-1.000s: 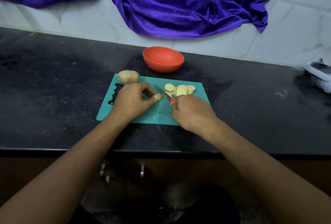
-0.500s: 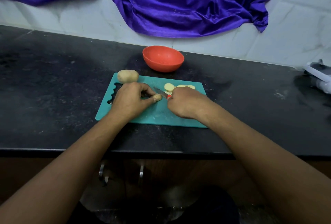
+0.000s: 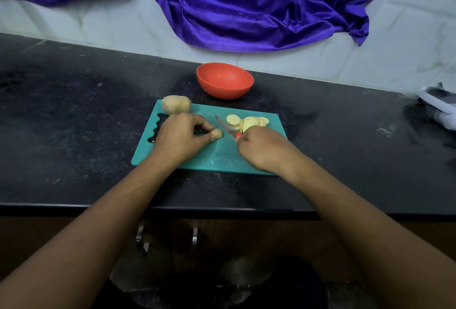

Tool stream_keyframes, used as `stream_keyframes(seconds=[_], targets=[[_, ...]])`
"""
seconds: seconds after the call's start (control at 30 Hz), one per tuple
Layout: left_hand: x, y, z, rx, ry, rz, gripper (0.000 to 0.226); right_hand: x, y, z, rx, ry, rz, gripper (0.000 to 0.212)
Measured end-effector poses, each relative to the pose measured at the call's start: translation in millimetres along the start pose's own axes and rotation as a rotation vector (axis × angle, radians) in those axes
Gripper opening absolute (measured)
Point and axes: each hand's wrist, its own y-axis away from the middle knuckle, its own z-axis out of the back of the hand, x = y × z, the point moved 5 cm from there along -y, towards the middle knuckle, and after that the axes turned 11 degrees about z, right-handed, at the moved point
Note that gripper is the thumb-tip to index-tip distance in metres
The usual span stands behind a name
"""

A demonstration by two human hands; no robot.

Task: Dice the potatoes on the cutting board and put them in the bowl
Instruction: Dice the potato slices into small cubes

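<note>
A whole potato sits uncut at the far left corner of the cutting board. The left hand pinches a small potato end against the board. The knife, pressed up to that end half a second ago, now lies clear of it beside the slices, with the right hand gripping its handle. The bowl behind shows nothing inside, so dicing seems hardly begun.

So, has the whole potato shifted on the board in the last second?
No. The whole potato sits at the same far-left corner of the cutting board, just beyond the left hand.
</note>
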Motion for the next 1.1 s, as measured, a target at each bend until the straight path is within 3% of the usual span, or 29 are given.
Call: stream_keyframes(seconds=[0.33,0.67,0.83,1.1], targets=[[1,-1,0,0.005,0.006,0.001,0.021,22,-2,-1,0.023,0.109,0.025,0.017],[-1,1,1,-0.017,-0.026,-0.003,0.021,28,22,-24,-0.019,0.268,0.047,0.027],[4,9,4,-0.018,-0.041,0.014,0.019,14,18,-19,0.032,0.11,-0.001,0.025],[8,17,7,-0.04,-0.027,0.018,0.02,17,24,-11,-0.072,0.034,0.039,0.031]])
